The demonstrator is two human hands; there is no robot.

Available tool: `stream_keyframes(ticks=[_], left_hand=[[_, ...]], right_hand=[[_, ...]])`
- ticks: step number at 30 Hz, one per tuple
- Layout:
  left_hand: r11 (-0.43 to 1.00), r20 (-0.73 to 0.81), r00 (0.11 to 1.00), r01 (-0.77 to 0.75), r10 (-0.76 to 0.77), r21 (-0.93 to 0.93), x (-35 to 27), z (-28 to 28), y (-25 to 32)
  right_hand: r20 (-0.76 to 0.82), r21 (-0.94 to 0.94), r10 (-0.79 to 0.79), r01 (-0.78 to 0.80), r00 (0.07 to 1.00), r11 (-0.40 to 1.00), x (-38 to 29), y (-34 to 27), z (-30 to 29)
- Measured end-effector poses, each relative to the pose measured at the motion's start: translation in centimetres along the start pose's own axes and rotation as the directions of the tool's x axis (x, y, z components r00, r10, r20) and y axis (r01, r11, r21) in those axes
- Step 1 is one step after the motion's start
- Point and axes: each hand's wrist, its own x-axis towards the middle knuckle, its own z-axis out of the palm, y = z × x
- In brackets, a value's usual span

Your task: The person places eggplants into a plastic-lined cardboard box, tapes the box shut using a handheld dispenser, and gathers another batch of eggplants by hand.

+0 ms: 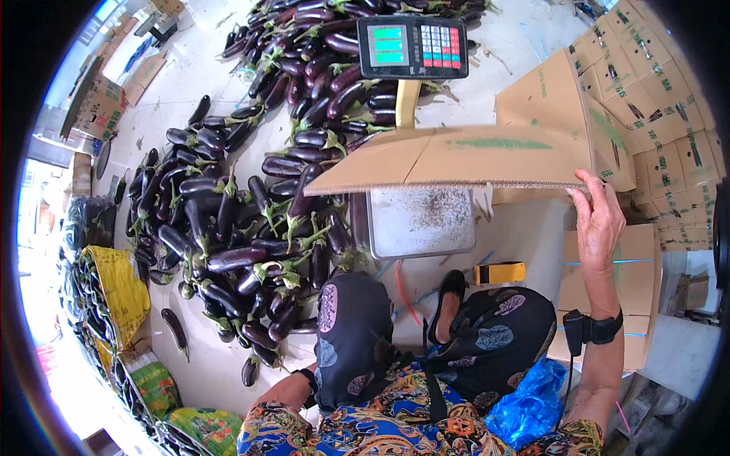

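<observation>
My right hand (599, 214) pinches the near edge of a cardboard box (433, 151) at its right end, thumb and fingers on either side of the board. The box is tilted over the far part of a metal scale platform (422, 225). On a yellow post behind it stands the scale's display and keypad (413, 47), its screens lit green. My left hand is out of view behind my left knee; only the forearm and a black wristband show. Close to that knee lies a large heap of dark purple eggplants (236, 259).
More eggplants (319, 68) spread behind the scale. Printed cardboard boxes (656, 102) are stacked at the right, with flattened cardboard (604, 290) below. A yellow-and-black tape dispenser (500, 273) lies by my foot. A blue plastic bag (527, 404) is beside my right thigh. Filled bags (117, 290) line the left.
</observation>
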Motion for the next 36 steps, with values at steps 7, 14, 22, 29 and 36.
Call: stream_keyframes(ticks=[7,14,22,29,36], left_hand=[[0.995,0.030,0.996,-0.091,0.090,0.046,0.3,-0.3,-0.4],[0.992,0.029,0.994,-0.106,0.104,0.073,0.3,-1.4,-0.1],[0.994,0.029,0.997,-0.075,0.073,0.077,2.3,-2.3,1.9],[0.979,0.130,0.981,-0.162,0.146,0.120,4.3,-1.3,3.3],[0.681,0.281,0.764,-0.645,0.581,0.347,1.8,-1.9,19.1]], right_hand=[[0.082,-0.368,-0.174,0.192,0.981,0.910,-1.6,-0.2,-2.2],[0.414,-0.207,-0.353,0.464,0.839,0.861,-2.8,-3.8,-4.7],[0.383,0.215,-0.502,0.454,0.775,0.865,-0.8,-6.9,-7.9],[0.316,0.393,-0.200,0.064,0.927,0.917,-7.5,-7.8,-8.4],[0.485,0.324,-0.260,0.104,0.835,0.940,-12.7,-10.0,-9.6]])
